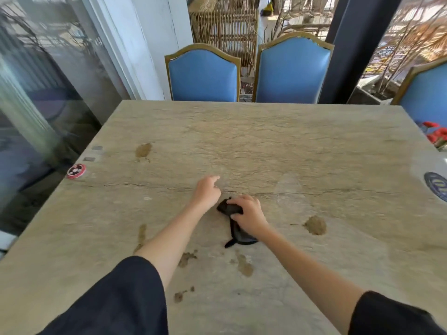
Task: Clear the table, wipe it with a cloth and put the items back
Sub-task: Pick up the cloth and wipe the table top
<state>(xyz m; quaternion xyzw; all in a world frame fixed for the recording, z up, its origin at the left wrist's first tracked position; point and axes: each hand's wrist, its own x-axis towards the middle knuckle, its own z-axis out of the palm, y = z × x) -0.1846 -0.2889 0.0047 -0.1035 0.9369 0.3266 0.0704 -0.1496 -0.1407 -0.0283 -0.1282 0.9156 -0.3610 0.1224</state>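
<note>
A wide beige stone table (266, 141) fills the view. A black cloth (233, 228) lies bunched near its middle, and my right hand (248, 216) presses down on it with fingers curled over its top. My left hand (206, 193) rests just left of the cloth, loosely curled with the index finger stretched forward, holding nothing. Brown patches mark the tabletop, one at the left (143, 150), one at the right (315, 225) and several near the front (244, 264).
A round red sticker (76, 170) sits at the table's left edge. A dark blue round object (436, 186) and red flowers (435, 135) are at the right edge. Two blue chairs (203, 73) (292, 68) stand behind the far edge, a third (425, 93) at the right.
</note>
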